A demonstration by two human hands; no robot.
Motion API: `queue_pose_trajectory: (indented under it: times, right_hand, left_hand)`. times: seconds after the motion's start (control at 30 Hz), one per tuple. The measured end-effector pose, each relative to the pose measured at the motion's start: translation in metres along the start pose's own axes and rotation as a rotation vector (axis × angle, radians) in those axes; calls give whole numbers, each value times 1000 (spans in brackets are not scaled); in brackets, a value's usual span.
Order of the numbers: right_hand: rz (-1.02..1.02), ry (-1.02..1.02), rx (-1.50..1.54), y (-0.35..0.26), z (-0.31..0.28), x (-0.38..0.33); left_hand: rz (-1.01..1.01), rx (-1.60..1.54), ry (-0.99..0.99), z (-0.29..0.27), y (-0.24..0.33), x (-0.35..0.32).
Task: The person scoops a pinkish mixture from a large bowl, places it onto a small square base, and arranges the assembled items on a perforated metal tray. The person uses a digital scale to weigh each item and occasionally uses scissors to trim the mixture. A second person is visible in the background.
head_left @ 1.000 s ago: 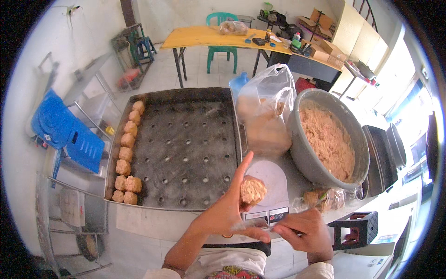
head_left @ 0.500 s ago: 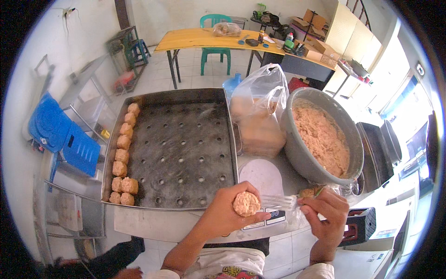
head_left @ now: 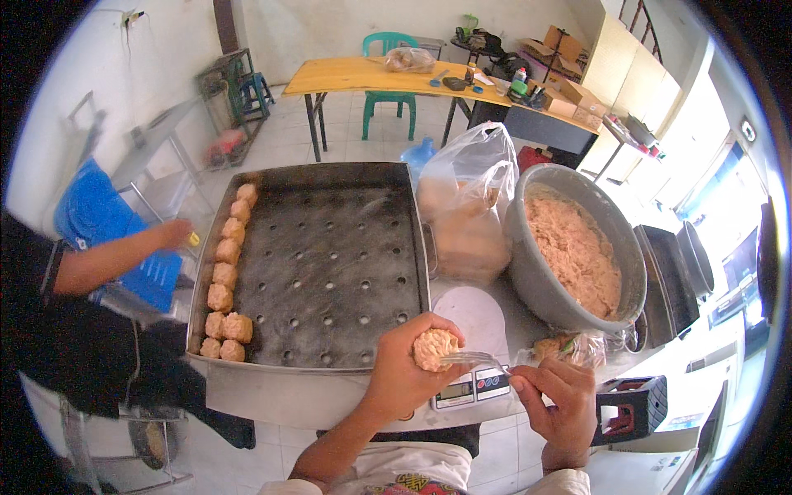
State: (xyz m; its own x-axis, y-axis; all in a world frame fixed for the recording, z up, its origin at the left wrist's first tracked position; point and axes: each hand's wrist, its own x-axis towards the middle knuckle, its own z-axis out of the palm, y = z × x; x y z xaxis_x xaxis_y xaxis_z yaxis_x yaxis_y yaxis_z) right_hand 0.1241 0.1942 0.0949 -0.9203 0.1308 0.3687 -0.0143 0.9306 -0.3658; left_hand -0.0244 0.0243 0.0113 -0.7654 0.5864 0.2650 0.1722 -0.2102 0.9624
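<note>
My left hand (head_left: pixel 398 370) is closed around a dumpling (head_left: pixel 432 350) with lumpy pale-pink filling showing on top. In my right hand (head_left: pixel 559 398) is a metal fork (head_left: pixel 482 358), whose tines touch the filling. Just beyond, a white kitchen scale (head_left: pixel 468 320) stands on the table. A grey basin (head_left: pixel 518 276) at the right holds a big mass of minced filling (head_left: pixel 573 252). To the left, a dark metal tray (head_left: pixel 330 268) with perforated base carries several similar dumplings (head_left: pixel 224 274) along its left side.
A clear plastic bag (head_left: pixel 469 235) of brownish pieces stands between tray and basin. A small plastic bag (head_left: pixel 587 350) lies below the basin. Dark trays (head_left: pixel 667 268) are at the right. Another person's arm (head_left: pixel 115 260) reaches in at the left, beside a blue container (head_left: pixel 95 210).
The fork has come down from beside the dumpling onto its filling, my right hand shifting left and lower. Another person has stepped into view at the left with an arm stretched out.
</note>
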Motion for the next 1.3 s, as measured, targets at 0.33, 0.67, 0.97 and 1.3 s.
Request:
queue_pose_trajectory:
  times: [0.33,0.67,0.97,1.3]
  right_hand:
    - [19,-66,-61,8,-19,10]
    - [73,84,-149,-10,-33,16]
    - [-72,-99,-139,-3,-31,23]
    - [-290,-215,-103,0,-28,43]
  left_hand:
    - [-213,-120,-99,-2,19,-4]
    - [-129,102,-79,-4,10,-6]
    - [-164,9,-182,-9,17,-7]
    - [-278,31,-315,-14,32,-3]
